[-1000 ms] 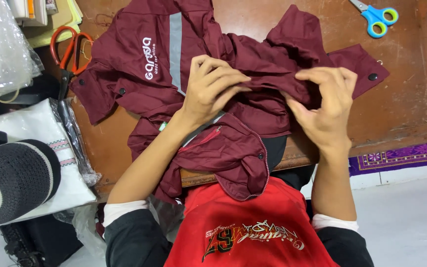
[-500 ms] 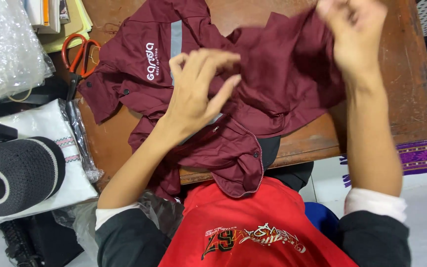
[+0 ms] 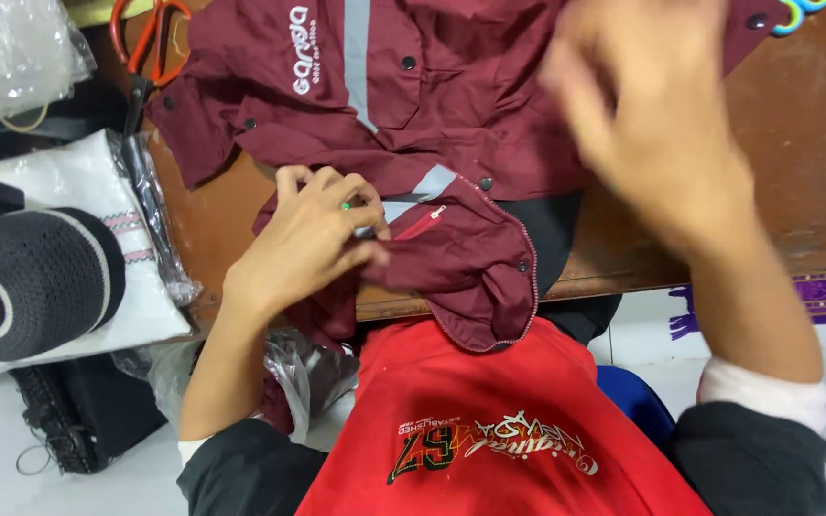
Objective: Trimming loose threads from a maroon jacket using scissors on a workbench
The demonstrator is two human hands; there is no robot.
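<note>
across the middle of the frame a maroon jacket (image 3: pixel 432 124) lies spread on a brown wooden table (image 3: pixel 795 143), its lower hem spilling over the near edge toward the person's red shirt (image 3: pixel 489 420). the left hand (image 3: pixel 313 239) sits at centre left, fingers curled tight on a fold of the jacket beside a small red zipper pocket (image 3: pixel 423 222); it is pinching cloth, not spread. the right hand (image 3: pixel 652 124) hangs blurred in the upper right above the fabric, fingers loosely apart, and i cannot tell whether anything thin is held between them.

likely trouble: with only one hand anchoring it, the hanging hem could drag the jacket off the table edge. the free hand, moving fast, could knock the blue scissors (image 3: pixel 795 11) at the top right corner. the crinkled plastic bag (image 3: pixel 303 373) under the left forearm could catch the cloth.

counted: one maroon jacket with two grey reflective stripes showing; two pairs of scissors, orange-handled scissors (image 3: pixel 150 38) at upper left and the blue ones at upper right; about seven dark snap buttons visible; one black knitted cap (image 3: pixel 31 277) on one folded white cloth (image 3: pixel 97 220) at left; one bubble-wrap bundle (image 3: pixel 7 53) at the top left corner.
</note>
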